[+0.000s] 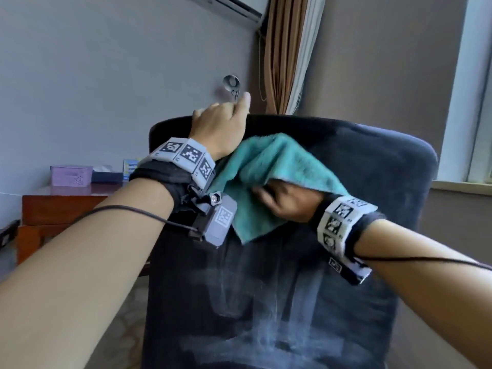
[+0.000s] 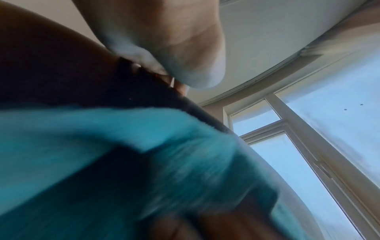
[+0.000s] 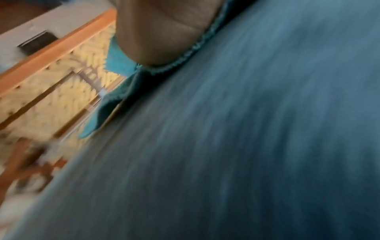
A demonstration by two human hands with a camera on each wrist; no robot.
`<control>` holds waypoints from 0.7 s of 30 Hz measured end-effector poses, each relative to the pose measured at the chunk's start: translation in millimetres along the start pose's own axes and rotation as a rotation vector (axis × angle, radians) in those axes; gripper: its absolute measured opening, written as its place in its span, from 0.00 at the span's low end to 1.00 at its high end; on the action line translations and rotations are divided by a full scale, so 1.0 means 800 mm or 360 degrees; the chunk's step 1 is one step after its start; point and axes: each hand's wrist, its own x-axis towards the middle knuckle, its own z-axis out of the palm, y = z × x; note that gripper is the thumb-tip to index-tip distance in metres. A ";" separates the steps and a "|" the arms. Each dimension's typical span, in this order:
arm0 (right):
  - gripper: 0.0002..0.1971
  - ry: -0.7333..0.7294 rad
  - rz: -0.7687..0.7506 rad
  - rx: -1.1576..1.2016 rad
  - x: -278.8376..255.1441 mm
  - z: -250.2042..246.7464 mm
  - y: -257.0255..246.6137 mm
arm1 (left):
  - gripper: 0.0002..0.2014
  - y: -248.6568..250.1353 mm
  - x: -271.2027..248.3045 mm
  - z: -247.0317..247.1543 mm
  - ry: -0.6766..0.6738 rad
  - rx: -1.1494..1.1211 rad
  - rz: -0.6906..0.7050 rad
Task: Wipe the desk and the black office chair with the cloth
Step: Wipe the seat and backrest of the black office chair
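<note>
The black office chair faces me with its backrest, streaked with pale dust lower down. My left hand grips the backrest's top edge, fingers curled over it and thumb up; in the left wrist view the palm sits on that edge. My right hand holds the teal cloth against the upper backrest, and the cloth folds over its fingers and hides them. In the right wrist view the palm heel presses the cloth onto the blurred chair fabric. The wooden desk stands at the left.
A purple tissue box and small boxes sit on the desk against the wall. A curtain hangs behind the chair, and a window with its sill is at the right. Patterned carpet lies below.
</note>
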 end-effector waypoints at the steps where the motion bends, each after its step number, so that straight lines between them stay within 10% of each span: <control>1: 0.17 0.0116 0.0039 -0.0106 0.010 -0.020 0.010 | 0.28 -0.004 0.000 -0.001 0.0001 -0.0009 -0.0010; 6: 0.26 0.0387 0.0487 -0.0721 0.002 -0.036 -0.009 | 0.20 0.015 0.000 0.004 0.0044 0.0136 0.0107; 12: 0.15 0.0035 0.0057 -0.0515 -0.076 -0.004 -0.006 | 0.34 0.061 0.002 0.029 -0.0101 -0.0144 0.0270; 18: 0.23 0.0369 0.0940 -0.0710 -0.037 -0.091 0.047 | 0.33 0.054 0.012 0.028 -0.0095 -0.0227 0.0161; 21: 0.29 0.0329 0.0682 -0.0805 -0.057 -0.056 0.018 | 0.30 0.055 0.009 0.020 0.0005 -0.0166 0.0075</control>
